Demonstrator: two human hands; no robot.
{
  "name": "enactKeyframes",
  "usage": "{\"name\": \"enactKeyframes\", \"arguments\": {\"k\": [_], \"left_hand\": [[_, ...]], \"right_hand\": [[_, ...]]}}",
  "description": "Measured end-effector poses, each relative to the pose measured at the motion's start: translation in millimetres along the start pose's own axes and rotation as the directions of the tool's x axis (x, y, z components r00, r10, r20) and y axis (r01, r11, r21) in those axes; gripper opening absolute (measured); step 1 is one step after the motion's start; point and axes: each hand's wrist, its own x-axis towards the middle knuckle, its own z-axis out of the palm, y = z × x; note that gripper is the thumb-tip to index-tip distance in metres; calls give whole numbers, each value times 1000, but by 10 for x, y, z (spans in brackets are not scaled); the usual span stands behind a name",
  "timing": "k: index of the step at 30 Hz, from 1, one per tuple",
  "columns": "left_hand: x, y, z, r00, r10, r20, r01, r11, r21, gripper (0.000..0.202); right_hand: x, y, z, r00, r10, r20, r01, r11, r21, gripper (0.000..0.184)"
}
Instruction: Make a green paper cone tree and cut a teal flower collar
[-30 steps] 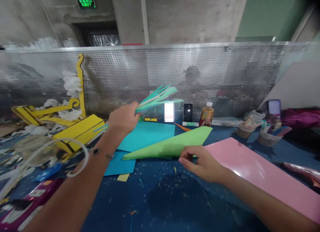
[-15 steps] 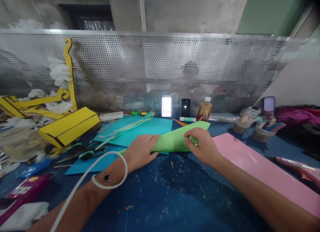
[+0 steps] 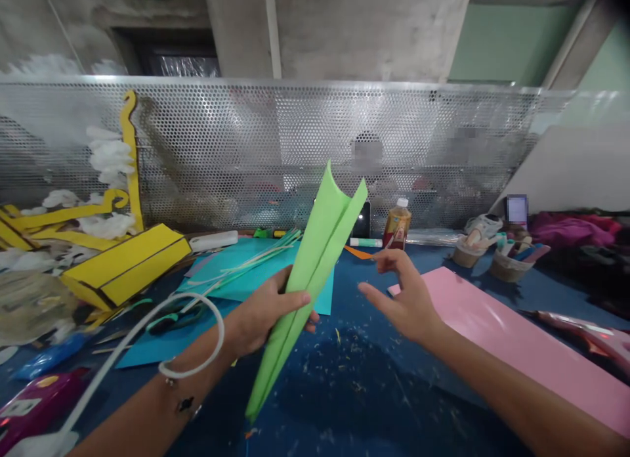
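Left grip (image 3: pixel 268 307) was closed around one green paper cone (image 3: pixel 315 247), tilted over the surface (image 3: pixel 394 404). Rolling looked done; whether it was fastened could not be told. Left of the cone lay one yellow box (image 3: pixel 130 263) and one blue sheet (image 3: pixel 147 355), behind it one turquoise sheet (image 3: pixel 319 296); right of it, one bottle (image 3: pixel 398 224), the right grip (image 3: pixel 408 306), empty and spread, two tubs (image 3: pixel 512 268), one pink sheet (image 3: pixel 502 345).

From here I see scissors (image 3: pixel 170 321) on the bench (image 3: pixel 369 398) left of the paper cone (image 3: pixel 312 253), the drink bottle (image 3: pixel 397 226) behind it.
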Motion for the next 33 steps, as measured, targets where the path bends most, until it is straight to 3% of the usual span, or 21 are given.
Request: {"name": "enactKeyframes", "arguments": {"k": [1, 3, 5, 8, 16, 21, 27, 29, 31, 33], "left_hand": [[-16, -26, 68, 999, -3, 33, 5, 998, -57, 66], [-35, -98, 204, 997, -3, 82, 12, 994, -108, 65], [-39, -177, 321, 992, -34, 124, 47, 993, -105, 64], [-35, -266, 417, 984, -85, 157, 97, 993, -72, 61], [-35, -308, 419, 986, -87, 140, 93, 995, -33, 64], [-54, -272, 403, 987, -92, 131, 95, 995, -21, 61], [-8, -154, 240, 989, -100, 109, 107, 992, -65, 50], [10, -122, 212, 988, -121, 92, 131, 985, -116, 50], [22, -120, 206, 983, -159, 91, 171, 974, -151, 50], [35, -155, 211, 970, -210, 125, 229, 960, -164, 54]], "right_hand": [[-5, 3, 34, 991, 120, 60, -128, 980, 155, 51], [-17, -2, 96, 933, 275, 231, -350, 840, 415, 70], [-35, -30, 144, 867, 291, 404, -484, 682, 548, 76], [-69, -100, 189, 815, 271, 512, -563, 576, 592, 64], [-95, -188, 225, 800, 435, 413, -600, 554, 578, 48], [-29, -117, 166, 776, 550, 307, -612, 541, 577, 36], [183, 193, -8, 689, 724, 31, -543, 487, 684, 58], [212, 268, -44, 714, 700, -11, -519, 539, 663, 52], [189, 279, -41, 799, 601, -26, -482, 665, 570, 41], [122, 230, -3, 904, 428, 1, -393, 830, 397, 33]]}}
